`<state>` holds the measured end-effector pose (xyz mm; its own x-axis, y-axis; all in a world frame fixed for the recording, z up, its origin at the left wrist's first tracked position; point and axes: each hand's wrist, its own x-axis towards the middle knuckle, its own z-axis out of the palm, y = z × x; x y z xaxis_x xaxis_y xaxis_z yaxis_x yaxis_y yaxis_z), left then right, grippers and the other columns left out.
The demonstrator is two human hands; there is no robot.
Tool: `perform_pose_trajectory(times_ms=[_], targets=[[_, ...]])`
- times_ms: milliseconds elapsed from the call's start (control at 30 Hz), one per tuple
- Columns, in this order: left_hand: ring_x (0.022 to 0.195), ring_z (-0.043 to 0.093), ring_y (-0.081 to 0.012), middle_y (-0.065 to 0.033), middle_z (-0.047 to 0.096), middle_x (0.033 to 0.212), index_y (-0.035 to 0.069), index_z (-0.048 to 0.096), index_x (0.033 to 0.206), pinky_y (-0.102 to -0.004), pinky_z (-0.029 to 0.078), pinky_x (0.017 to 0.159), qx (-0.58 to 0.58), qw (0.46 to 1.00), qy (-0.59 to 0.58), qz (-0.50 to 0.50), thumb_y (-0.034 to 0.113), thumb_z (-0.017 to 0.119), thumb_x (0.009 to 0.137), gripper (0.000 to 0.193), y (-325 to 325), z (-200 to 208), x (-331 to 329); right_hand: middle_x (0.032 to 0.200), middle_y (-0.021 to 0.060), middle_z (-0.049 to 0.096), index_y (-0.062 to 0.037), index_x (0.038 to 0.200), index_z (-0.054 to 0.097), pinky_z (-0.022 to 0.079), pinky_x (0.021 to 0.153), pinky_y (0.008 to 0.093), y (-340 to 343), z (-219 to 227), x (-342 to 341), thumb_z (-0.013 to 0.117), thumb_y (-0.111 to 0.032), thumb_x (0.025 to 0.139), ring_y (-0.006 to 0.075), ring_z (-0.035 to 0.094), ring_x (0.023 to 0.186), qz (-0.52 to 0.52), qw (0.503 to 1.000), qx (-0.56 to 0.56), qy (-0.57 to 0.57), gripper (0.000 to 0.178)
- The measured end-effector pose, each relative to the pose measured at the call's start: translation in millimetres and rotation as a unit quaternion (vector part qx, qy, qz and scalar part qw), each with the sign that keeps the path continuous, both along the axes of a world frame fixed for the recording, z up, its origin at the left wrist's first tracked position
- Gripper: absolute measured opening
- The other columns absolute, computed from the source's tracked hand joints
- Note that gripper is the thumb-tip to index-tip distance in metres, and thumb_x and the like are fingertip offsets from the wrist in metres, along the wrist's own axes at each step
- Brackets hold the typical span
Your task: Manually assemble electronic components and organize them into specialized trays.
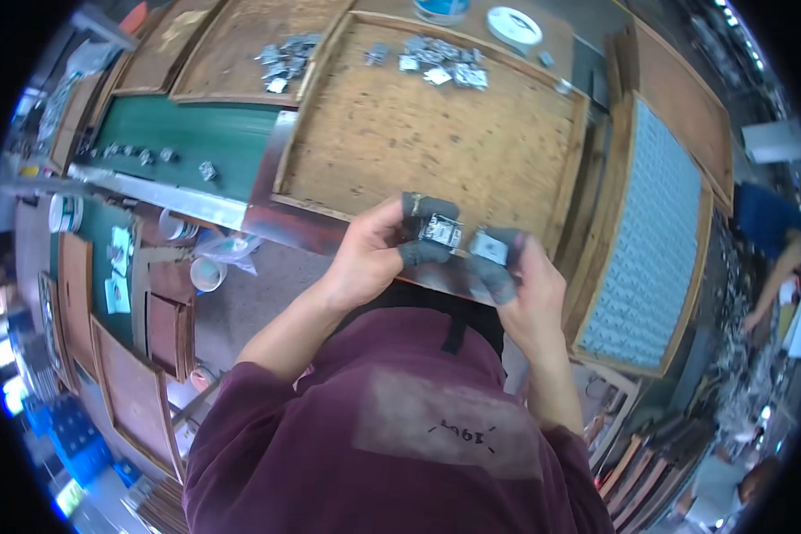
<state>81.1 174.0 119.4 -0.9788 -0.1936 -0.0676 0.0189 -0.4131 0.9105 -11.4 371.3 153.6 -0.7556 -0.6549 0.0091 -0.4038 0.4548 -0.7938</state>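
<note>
My left hand (371,253), with dark covers on its fingertips, pinches a small square part (441,231) with a black and silvery patterned face. A short way to its right, my right hand (536,283) grips a small pale square plate (489,247) between its covered thumb and fingers. The two pieces are apart, held over the near edge of a shallow wooden tray (418,147). At that tray's far side lies a heap of small silvery square parts (440,60). What exactly the pieces are, I cannot tell.
Another wooden tray (218,55) at the far left holds more silvery parts (287,60). Several small parts (207,170) sit on a green belt (196,129). A tray filled with rows of pale blue pieces (645,240) stands right. A person's arm (772,283) shows farther right.
</note>
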Motion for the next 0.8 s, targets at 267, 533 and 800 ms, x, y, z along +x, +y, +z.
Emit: perform_pose_trajectory(times_ms=[267,533,800], targets=[[0.108,0.062,-0.0171,-0.0055,0.062,0.117,0.000,0.058,0.127,-0.0335,0.051,0.094,-0.083,0.995,-0.003,-0.054,0.005,0.064,0.092,0.036,11.6,6.6,-3.1,0.091,0.0145,0.061,0.0010,0.104,0.062,0.051,0.068,0.0355,4.9,0.6,-1.9,0.074,-0.012,0.081,0.0299,0.064,0.080,0.036,0.982,-0.015,0.186,0.029],[0.104,0.054,-0.0408,-0.0206,0.056,0.104,0.000,0.058,0.108,-0.0418,0.044,0.090,-0.250,0.965,0.074,-0.022,-0.011,0.047,0.068,0.043,31.9,-14.3,-9.8,0.091,0.0189,0.057,0.0046,0.100,0.058,0.049,0.070,0.0419,16.2,1.2,0.8,0.067,0.000,0.078,0.0402,0.059,0.081,0.051,0.983,0.066,0.164,0.024],[0.101,0.050,-0.0415,-0.0182,0.049,0.106,0.000,0.056,0.107,-0.0474,0.045,0.086,-0.437,0.880,0.117,0.144,-0.002,0.068,0.060,0.048,61.9,-25.8,-13.7,0.100,0.0206,0.058,0.0050,0.107,0.058,0.047,0.076,0.0435,1.5,-26.3,2.9,0.057,-0.017,0.096,0.0407,0.059,0.089,0.020,0.979,0.083,0.187,0.025]])
